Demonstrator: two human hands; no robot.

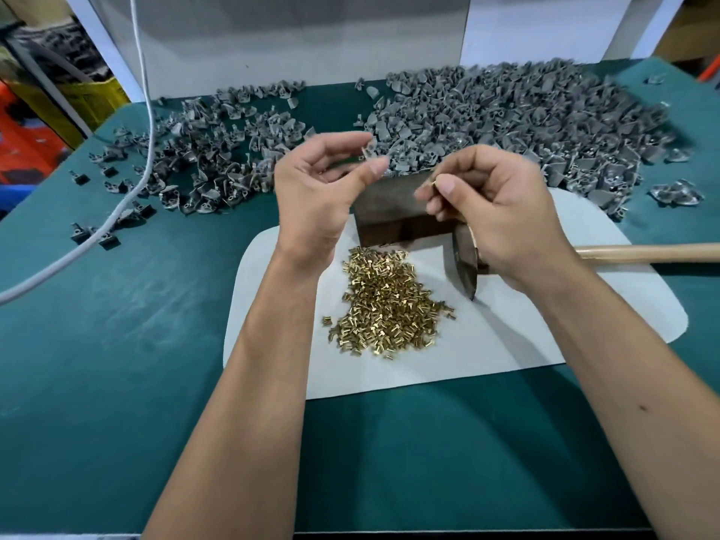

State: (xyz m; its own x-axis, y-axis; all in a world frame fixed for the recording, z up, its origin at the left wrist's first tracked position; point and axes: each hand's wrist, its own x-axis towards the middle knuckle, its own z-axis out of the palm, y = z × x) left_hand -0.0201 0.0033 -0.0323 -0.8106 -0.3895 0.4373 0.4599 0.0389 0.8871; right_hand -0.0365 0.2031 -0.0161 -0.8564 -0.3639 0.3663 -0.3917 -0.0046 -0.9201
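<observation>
a dark green mat covers the workbench, and a white upright board stands at its far edge. a white rounded sheet lies on the mat in front of the person, and a heap of small brass pins lies on it. at the sheet's far end sits a dark brown metal block.

beyond the block the mat carries two spreads of grey plastic pieces: a looser one on the left and a thicker one on the right. a white cable runs down over the left spread and off the near left edge.

the left hand is raised above the block's left corner, palm turned inward. its thumb and forefinger are nearly closed and pinch a small grey plastic part between their tips, in the air just before the right spread. the other fingers curl loosely behind.

the right hand hovers over the block's right side. its thumb and forefinger are pressed together on a single small brass pin, held just right of the grey part and apart from it. its remaining fingers are folded in.

under the heel of this hand is the dark steel head of a hammer, pointing down at the sheet. its pale wooden handle runs off to the right. whether the folded fingers grip the hammer cannot be told.
</observation>
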